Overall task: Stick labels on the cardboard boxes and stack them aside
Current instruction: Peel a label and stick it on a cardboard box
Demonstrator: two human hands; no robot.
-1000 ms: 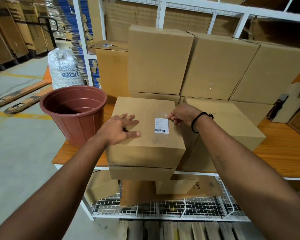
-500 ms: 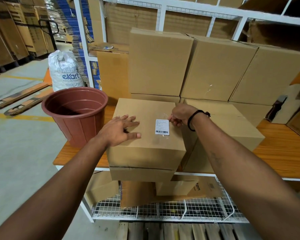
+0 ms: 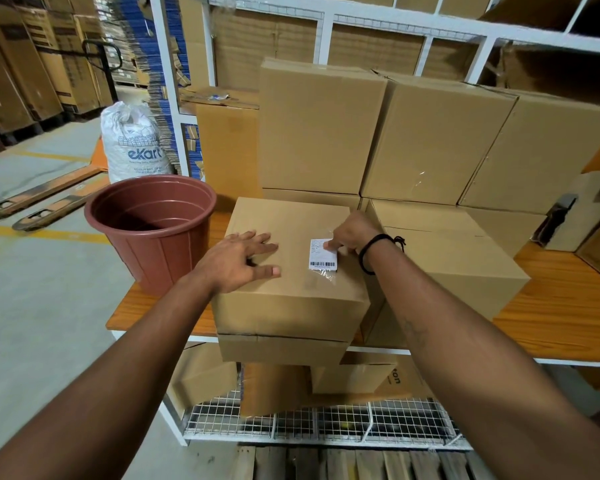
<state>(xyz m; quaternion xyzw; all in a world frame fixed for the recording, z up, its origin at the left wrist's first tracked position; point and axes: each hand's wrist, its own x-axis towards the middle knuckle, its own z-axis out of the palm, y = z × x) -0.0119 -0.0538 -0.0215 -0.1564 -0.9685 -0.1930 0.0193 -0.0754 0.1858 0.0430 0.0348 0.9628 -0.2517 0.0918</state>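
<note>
A closed cardboard box [image 3: 288, 220] sits on top of another box [image 3: 278, 348] at the front edge of the wooden shelf [image 3: 551, 327]. A white barcode label [image 3: 322, 260] under clear film lies on its top, right of centre. My left hand [image 3: 236, 263] rests flat on the left part of the top, fingers spread. My right hand [image 3: 352, 233], with a black band at the wrist, presses a fingertip onto the label's upper right part; its other fingers are bent.
A brown plastic bin [image 3: 153, 216] stands left of the box on the shelf. Another box [image 3: 458, 261] sits right of it, and stacked boxes [image 3: 319, 126] fill the back. A white sack [image 3: 132, 143] and pallet-jack forks [image 3: 42, 199] are on the floor at left.
My right hand has slid from the label's top right corner down onto the label. The left hand has stayed flat on the box.
</note>
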